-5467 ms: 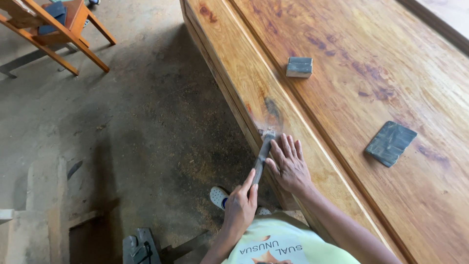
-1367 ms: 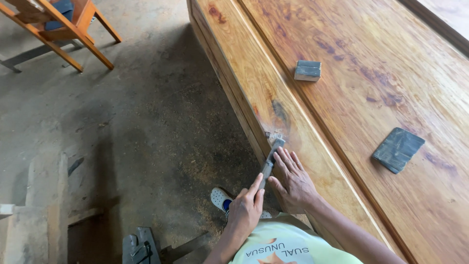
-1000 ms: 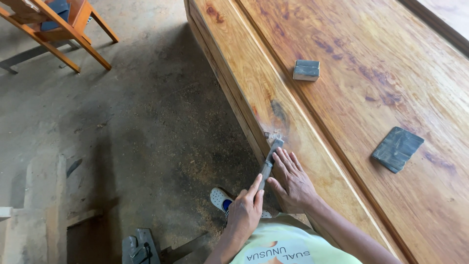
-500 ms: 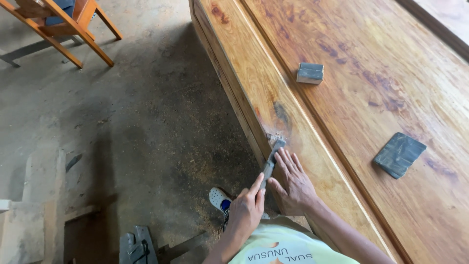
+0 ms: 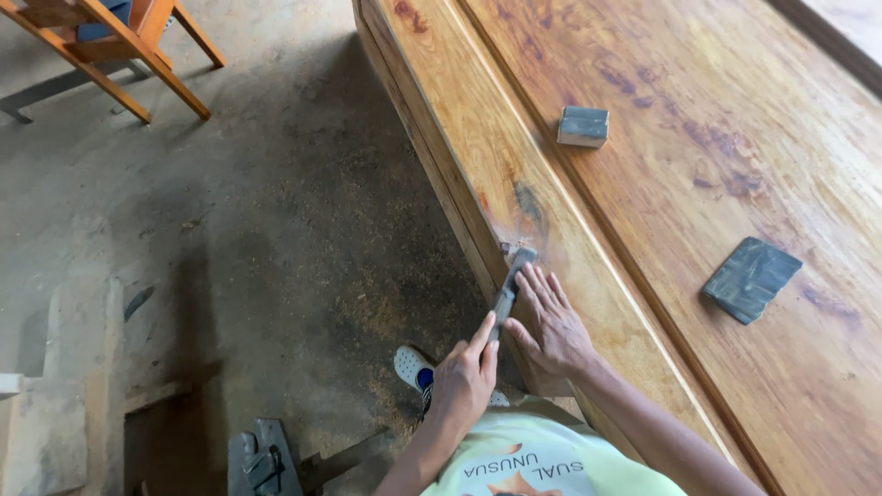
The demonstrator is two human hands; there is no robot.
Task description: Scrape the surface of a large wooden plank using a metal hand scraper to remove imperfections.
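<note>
Scraper tool (image 5: 508, 292), a narrow grey metal blade with a flat head, is lying along the edge of the large wooden slab (image 5: 661, 165), its head touching a pale, worn patch just below a dark knot in the wood. Left hand (image 5: 464, 381) is gripping the lower end of the tool, fingers curled around the handle and the forefinger stretching up along its shaft. Right hand (image 5: 548, 321) is resting open on the slab's raised border, palm down, fingers spread and pressing flat just beside the blade; the fingertips are sitting close to the tool's head. Whether the right hand is actually touching the metal cannot be told from this view.

Slab surface is showing a glossy orange-brown finish with darker purple streaks. A small grey block (image 5: 583, 126) is sitting on the slab well up from the hands, near the inner step of the border. A dark grey abrasive sheet (image 5: 751, 278) is lying flat on the slab's main face, well apart to the right of the hands.

Concrete floor (image 5: 230, 230) beside the slab is carrying a scatter of sawdust. A white shoe (image 5: 413, 367) is showing on the floor just beside the left hand. An orange wooden chair (image 5: 119, 46) is standing at the upper left, and a dark metal clamp-like object (image 5: 262, 459) is lying at the bottom edge.
</note>
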